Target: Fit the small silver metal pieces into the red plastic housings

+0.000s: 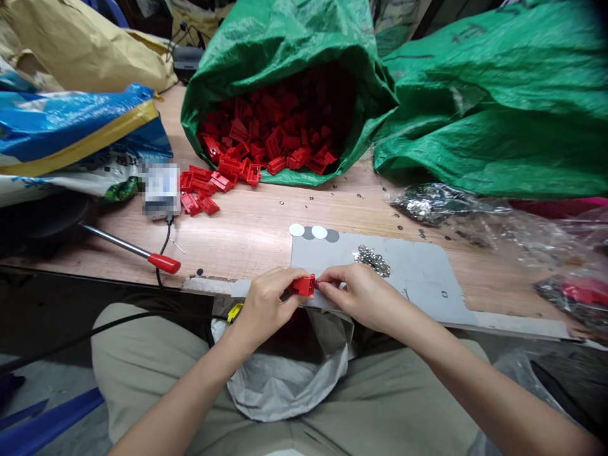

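Red plastic piece (303, 286) sits at centre frame, slightly below mid-height, above the front edge of the grey board (422, 269). Left hand (270, 296) grasps it from the left, thumb below and fingers above, covering its left part. Visible portion seems to run left to right (long axis uncertain; the grip hides much of it), with its uncovered end facing right. Right hand (368, 292): thumb and forefinger drawn close together at that end, apparently touching it; cannot tell whether a small part is pinched between them. Key relation: the piece lies immediately left of the right fingertips, roughly level with them. Metal pile (373, 261) lies right of centre on the board, nearer the right hand.
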{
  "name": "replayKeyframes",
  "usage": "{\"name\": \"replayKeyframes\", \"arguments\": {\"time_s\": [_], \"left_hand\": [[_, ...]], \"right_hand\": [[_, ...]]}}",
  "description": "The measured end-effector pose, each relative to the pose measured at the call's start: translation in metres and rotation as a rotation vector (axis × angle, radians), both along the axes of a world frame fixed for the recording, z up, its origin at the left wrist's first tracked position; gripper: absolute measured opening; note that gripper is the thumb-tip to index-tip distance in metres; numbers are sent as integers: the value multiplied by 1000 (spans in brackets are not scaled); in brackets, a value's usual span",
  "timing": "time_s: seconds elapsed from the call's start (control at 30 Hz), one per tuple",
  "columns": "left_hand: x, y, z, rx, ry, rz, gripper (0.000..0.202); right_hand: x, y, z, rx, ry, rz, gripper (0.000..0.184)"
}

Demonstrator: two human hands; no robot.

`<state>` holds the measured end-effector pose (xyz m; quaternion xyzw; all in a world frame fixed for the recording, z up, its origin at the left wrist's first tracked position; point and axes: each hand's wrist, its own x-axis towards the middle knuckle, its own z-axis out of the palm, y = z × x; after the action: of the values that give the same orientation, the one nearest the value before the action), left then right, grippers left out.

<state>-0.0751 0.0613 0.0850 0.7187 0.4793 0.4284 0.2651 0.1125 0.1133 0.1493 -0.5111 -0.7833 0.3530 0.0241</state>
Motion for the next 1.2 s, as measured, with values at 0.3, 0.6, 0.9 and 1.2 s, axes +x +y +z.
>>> {"name": "replayKeyframes", "arguments": {"time_s": [0.3,0.6,0.9,1.2], "left_hand": [[-2,0,-1,-149,-107,-6,16],[15,-34,36,-981,-1418,8,26],[16,-46,41,-1350,-1781,-232,46],[15,-54,35,-1309,-1730,-430,36]], "right_hand": [[5,-12,-13,29,136,-81,24],[18,-65,-21,254,593,-124,37],[3,-75,-10,495,623,104,44],[0,-76,-23,267,792,-259,24]]}}
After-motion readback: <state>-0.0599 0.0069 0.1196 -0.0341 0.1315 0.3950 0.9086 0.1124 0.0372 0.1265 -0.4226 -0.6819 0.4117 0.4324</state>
